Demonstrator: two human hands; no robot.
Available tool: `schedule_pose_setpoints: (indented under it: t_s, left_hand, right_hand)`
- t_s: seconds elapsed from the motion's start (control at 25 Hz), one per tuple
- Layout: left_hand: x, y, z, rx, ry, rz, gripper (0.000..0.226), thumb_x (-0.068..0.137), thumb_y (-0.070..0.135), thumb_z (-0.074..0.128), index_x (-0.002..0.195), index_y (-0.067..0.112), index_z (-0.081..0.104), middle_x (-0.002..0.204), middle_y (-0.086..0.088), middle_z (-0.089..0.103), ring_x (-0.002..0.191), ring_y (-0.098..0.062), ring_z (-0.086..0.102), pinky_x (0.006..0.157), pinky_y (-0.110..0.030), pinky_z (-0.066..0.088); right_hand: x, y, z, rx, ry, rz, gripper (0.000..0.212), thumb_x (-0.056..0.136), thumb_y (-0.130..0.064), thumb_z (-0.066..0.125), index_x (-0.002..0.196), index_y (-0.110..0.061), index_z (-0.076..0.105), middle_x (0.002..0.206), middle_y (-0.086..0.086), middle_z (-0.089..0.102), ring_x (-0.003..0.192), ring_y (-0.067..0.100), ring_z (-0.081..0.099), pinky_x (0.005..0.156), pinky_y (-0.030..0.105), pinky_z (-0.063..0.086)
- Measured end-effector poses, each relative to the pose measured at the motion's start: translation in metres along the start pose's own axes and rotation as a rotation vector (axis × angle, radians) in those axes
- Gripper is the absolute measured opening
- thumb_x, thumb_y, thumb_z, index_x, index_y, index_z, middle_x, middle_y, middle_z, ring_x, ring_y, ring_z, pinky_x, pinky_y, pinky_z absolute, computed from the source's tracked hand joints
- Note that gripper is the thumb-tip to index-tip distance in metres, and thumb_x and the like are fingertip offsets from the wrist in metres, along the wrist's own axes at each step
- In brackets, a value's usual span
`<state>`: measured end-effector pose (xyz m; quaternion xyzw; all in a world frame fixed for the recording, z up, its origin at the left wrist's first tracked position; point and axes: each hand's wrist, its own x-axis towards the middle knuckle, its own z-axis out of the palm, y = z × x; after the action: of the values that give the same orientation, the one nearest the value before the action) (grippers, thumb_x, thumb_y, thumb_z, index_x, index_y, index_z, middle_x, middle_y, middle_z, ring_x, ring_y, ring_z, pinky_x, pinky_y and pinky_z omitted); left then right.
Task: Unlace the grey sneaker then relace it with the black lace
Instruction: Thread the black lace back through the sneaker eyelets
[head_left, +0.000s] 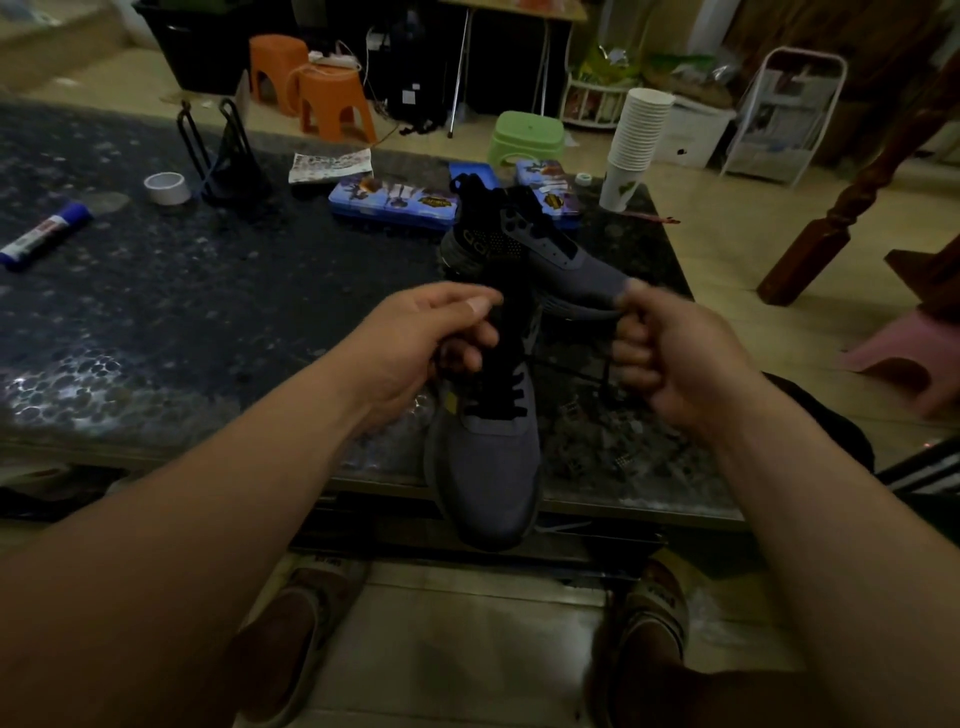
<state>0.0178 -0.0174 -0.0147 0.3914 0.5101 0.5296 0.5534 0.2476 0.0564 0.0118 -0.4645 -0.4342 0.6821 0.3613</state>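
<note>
Grey sneaker (485, 467) sits on the dark speckled table (208, 291), toe pointing at the person and hanging over the front edge. Black lace (506, 400) is crossed through the lower and middle eyelets.

Left hand (431, 338) is at the sneaker's upper left. Its fingers are curled and the thumb lies on top, gripping the dark top of the shoe at the laced part. Can't tell whether lace or tongue is in the pinch.

Right hand (665, 358) is off the sneaker's right side, closed in a fist. It holds a free run of the black lace, which stretches from the eyelets across to the fist. Motion blur on this hand.

A second sneaker (561, 254) of the same grey is just behind the grey sneaker, turned toe-right, with its eyelets showing.

- Behind the sneaker, left: blue printed tin (389, 202).
- Behind it, right: stack of white paper cups (636, 135).
- Far left of the sneaker on the table: tape roll (167, 188) and glue stick (44, 236).
- Well beyond the sneaker, on the floor: orange stools (332, 98) and a green stool (527, 137).
- Below the sneaker: the person's slippered feet (652, 618).
</note>
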Motion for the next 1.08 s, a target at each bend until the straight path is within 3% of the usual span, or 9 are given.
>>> schedule_pose_setpoints:
  t_s: [0.08,0.16,0.24,0.4,0.48,0.68,0.76,0.92,1.08]
  left_hand:
    - [0.0,0.005,-0.002,-0.107,0.023,0.049,0.024,0.106,0.015,0.054,0.125,0.013,0.068,0.101,-0.006,0.078,0.081,-0.016,0.068,0.077,-0.028,0.056]
    - [0.0,0.005,-0.001,-0.017,0.029,0.106,0.029,0.106,0.015,0.054,0.133,0.017,0.063,0.113,-0.004,0.077,0.09,-0.012,0.068,0.084,-0.027,0.054]
    - [-0.001,-0.001,0.0,0.151,0.018,0.167,0.043,0.103,0.004,0.056,0.143,0.019,0.055,0.117,0.0,0.076,0.093,-0.009,0.069,0.081,-0.021,0.052]
    - [0.002,-0.007,-0.003,0.568,-0.004,0.265,0.065,0.095,-0.006,0.051,0.15,0.027,0.046,0.122,0.009,0.069,0.086,-0.022,0.059,0.082,-0.028,0.052]
    - [0.001,-0.007,-0.003,0.66,-0.001,0.31,0.067,0.094,-0.006,0.053,0.151,0.027,0.045,0.122,0.012,0.066,0.079,-0.014,0.056,0.073,-0.023,0.051]
    - [0.003,-0.014,-0.009,0.846,-0.048,0.362,0.069,0.094,0.006,0.064,0.153,0.035,0.04,0.125,0.017,0.057,0.084,-0.013,0.055,0.079,-0.027,0.052]
    - [0.004,-0.013,-0.014,0.956,-0.063,0.381,0.064,0.093,0.011,0.068,0.148,0.034,0.045,0.122,0.017,0.054,0.089,-0.01,0.054,0.078,-0.025,0.049]
    - [0.003,-0.007,-0.016,1.061,-0.102,0.409,0.059,0.091,0.019,0.074,0.142,0.034,0.049,0.118,0.017,0.051,0.097,-0.001,0.054,0.076,-0.014,0.044]
    - [-0.002,-0.007,-0.014,0.97,-0.093,0.432,0.063,0.094,0.008,0.065,0.147,0.034,0.044,0.122,0.013,0.052,0.097,-0.007,0.058,0.077,-0.017,0.049]
  right_hand:
    - [-0.008,0.014,0.002,-0.825,-0.106,-0.144,0.03,0.099,-0.051,0.061,0.098,-0.023,0.072,0.066,-0.014,0.06,0.055,0.0,0.053,0.053,0.018,0.038]
    - [-0.006,0.029,0.002,-0.925,-0.23,-0.16,0.029,0.099,-0.046,0.065,0.087,-0.021,0.074,0.059,-0.013,0.056,0.052,0.002,0.049,0.053,0.02,0.035]
    - [-0.001,0.032,0.002,-0.557,-0.142,-0.13,0.032,0.102,-0.033,0.062,0.077,-0.016,0.067,0.061,-0.001,0.051,0.057,0.012,0.045,0.055,0.028,0.032]
    - [0.016,0.013,-0.015,0.536,0.108,-0.008,0.035,0.102,-0.019,0.046,0.068,-0.018,0.047,0.067,-0.001,0.062,0.078,0.018,0.07,0.076,0.035,0.055]
    - [0.018,0.009,-0.019,0.675,0.15,0.019,0.03,0.102,-0.022,0.05,0.072,-0.02,0.044,0.06,-0.005,0.043,0.053,0.01,0.054,0.053,0.025,0.049]
    - [0.004,0.019,-0.01,-1.031,-0.237,-0.124,0.026,0.095,-0.051,0.068,0.09,-0.027,0.074,0.069,-0.016,0.064,0.059,-0.002,0.055,0.056,0.015,0.04]
    - [0.006,0.021,-0.01,-0.962,-0.34,-0.094,0.03,0.097,-0.046,0.067,0.082,-0.021,0.073,0.06,-0.006,0.052,0.051,0.008,0.043,0.05,0.02,0.031]
    - [0.017,0.021,-0.016,-0.464,-0.115,-0.044,0.035,0.1,-0.027,0.062,0.066,-0.018,0.054,0.058,-0.002,0.037,0.051,0.016,0.03,0.049,0.028,0.021]
    - [0.015,0.027,-0.014,-0.693,0.047,-0.05,0.034,0.098,-0.032,0.067,0.07,-0.013,0.061,0.058,-0.002,0.051,0.051,0.012,0.047,0.048,0.022,0.038]
